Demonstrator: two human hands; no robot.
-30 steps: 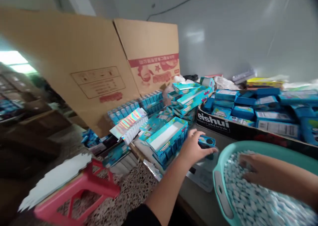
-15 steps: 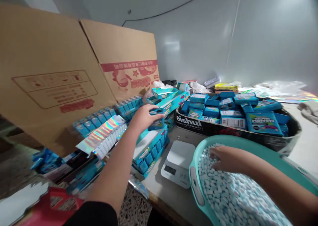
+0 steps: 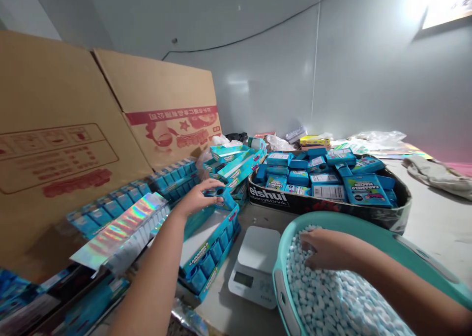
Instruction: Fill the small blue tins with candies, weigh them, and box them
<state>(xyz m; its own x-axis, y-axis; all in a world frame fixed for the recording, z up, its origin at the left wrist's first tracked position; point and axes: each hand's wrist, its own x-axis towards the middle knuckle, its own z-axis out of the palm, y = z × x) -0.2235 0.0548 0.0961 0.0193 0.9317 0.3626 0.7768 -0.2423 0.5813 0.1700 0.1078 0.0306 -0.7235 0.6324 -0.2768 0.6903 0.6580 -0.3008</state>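
My left hand (image 3: 197, 197) reaches forward and grips a small blue candy box (image 3: 221, 192) over an open blue display tray (image 3: 212, 245). My right hand (image 3: 324, 249) lies palm down in a teal basin (image 3: 416, 250) full of small white tablets (image 3: 332, 301), fingers curled into the pile; whether it holds any is hidden. A white kitchen scale (image 3: 254, 266) sits on the table between the tray and the basin.
A black carton (image 3: 295, 203) heaped with blue boxes stands behind the basin. Large open cardboard boxes (image 3: 110, 129) line the left. Rows of blue boxes (image 3: 173, 174) and a holographic pack (image 3: 121, 228) lie in front of them. Bags and cloth (image 3: 438, 173) lie at far right.
My left hand lifted the small blue box off the scale and carried it left and forward to over the display tray. My right hand stayed in the tablets. The view swung right.
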